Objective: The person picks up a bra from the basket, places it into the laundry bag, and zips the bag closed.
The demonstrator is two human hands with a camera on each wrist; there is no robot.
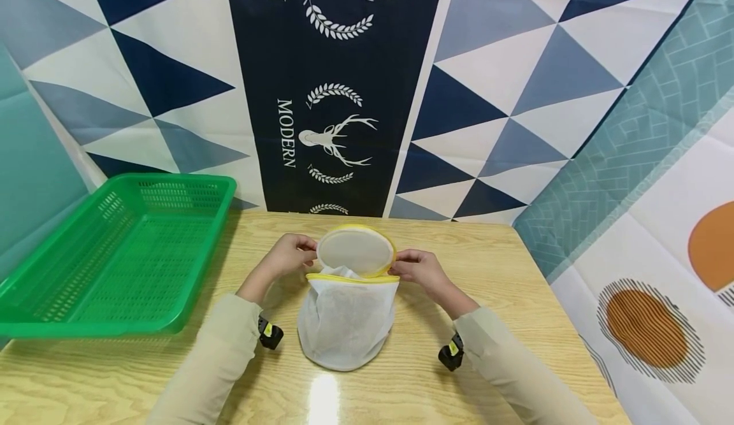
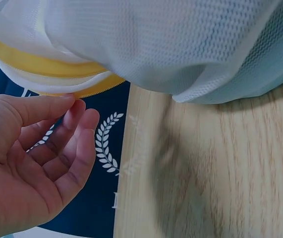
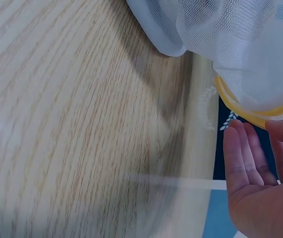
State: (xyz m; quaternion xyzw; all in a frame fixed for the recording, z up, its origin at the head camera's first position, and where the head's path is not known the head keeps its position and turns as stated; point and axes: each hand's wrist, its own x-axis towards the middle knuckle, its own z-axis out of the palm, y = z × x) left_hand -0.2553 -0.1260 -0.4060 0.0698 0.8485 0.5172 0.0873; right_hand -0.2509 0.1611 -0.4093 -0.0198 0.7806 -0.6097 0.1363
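A white mesh laundry bag (image 1: pixel 346 326) with yellow zipper trim stands on the wooden table, its round lid (image 1: pixel 357 251) raised behind the opening. At the lid's left edge, my left hand (image 1: pixel 289 256) pinches the yellow rim between thumb and index finger. My right hand (image 1: pixel 421 267) pinches the same rim on the right side. In the left wrist view, the thumb of the left hand (image 2: pixel 37 153) meets the yellow trim (image 2: pixel 99 89), the other fingers loosely bent. The right wrist view has the right hand (image 3: pixel 265 178) at the trim (image 3: pixel 240 110). The bag's inside is mostly hidden.
A green plastic basket (image 1: pixel 172 320) with perforated walls stands at the table's left side. Behind the wooden table (image 1: pixel 476 246) hangs a patterned cloth (image 1: pixel 321 176) with deer and triangles. Each wrist carries a small black camera (image 1: pixel 269 334).
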